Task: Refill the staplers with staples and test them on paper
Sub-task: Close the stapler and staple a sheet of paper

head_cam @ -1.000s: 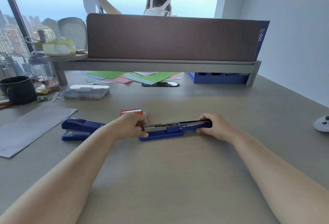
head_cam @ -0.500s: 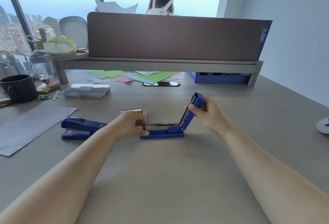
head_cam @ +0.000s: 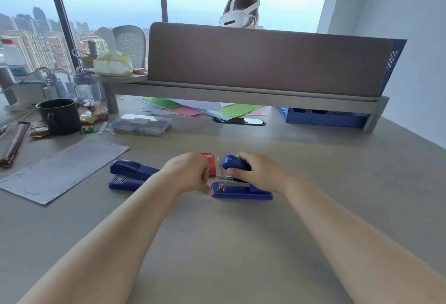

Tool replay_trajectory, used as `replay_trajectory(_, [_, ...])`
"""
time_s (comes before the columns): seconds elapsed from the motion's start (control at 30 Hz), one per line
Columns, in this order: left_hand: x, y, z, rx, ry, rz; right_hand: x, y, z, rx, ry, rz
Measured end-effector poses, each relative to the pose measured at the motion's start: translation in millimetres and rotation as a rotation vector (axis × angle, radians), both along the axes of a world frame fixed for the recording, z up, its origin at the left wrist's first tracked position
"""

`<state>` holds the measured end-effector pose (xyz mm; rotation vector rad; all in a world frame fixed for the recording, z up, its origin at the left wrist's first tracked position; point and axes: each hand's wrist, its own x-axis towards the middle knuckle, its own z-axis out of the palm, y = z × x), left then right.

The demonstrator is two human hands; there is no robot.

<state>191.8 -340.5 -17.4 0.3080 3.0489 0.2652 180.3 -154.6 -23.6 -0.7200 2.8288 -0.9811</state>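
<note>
A blue stapler (head_cam: 241,192) lies on the desk in front of me. My right hand (head_cam: 260,172) grips its blue top cover (head_cam: 233,162), which is folded down over the metal staple rail (head_cam: 233,180). My left hand (head_cam: 190,172) rests at the stapler's front end, fingers curled, thumb tip touching the base. A red staple box (head_cam: 209,162) stands just behind my left hand, partly hidden. A second blue stapler (head_cam: 130,175), closed, lies to the left. A grey sheet of paper (head_cam: 60,168) with staple marks along its edges lies further left.
A clear plastic box (head_cam: 140,124), a dark mug (head_cam: 60,115), a glass jar (head_cam: 87,89) and wrappers crowd the back left. Coloured paper sheets (head_cam: 193,108) and a blue crate (head_cam: 318,116) sit under the raised shelf (head_cam: 241,96). A person with a headset sits behind the divider (head_cam: 265,62).
My right hand swung the stapler's top cover from flat open, through upright, down over the staple rail. My left hand stayed at the stapler's front end.
</note>
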Motion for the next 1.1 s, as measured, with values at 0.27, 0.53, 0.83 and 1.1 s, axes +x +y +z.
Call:
replay_trajectory(0.27, [1.1, -1.4, 8.9, -0.25, -0.087, 0.0, -4.5, -21.6, 6.3, 0.333, -0.182, 0.041])
replay_trajectory(0.53, [29.7, -19.5, 4.6, -0.265, 0.064, -0.031, 3.6, -28.8, -1.3, 0.292, -0.109, 0.038])
replay_trajectory(0.83, [74.2, -108.9, -3.1, 0.077, 0.425, 0.318, 36.8, -85.0, -4.7, 0.24, -0.016, 0.2])
replay_trajectory(1.1, [99.8, -187.6, -44.1, 0.022, 0.036, 0.627, 47.7, -153.2, -10.1, 0.161, 0.091, 0.289])
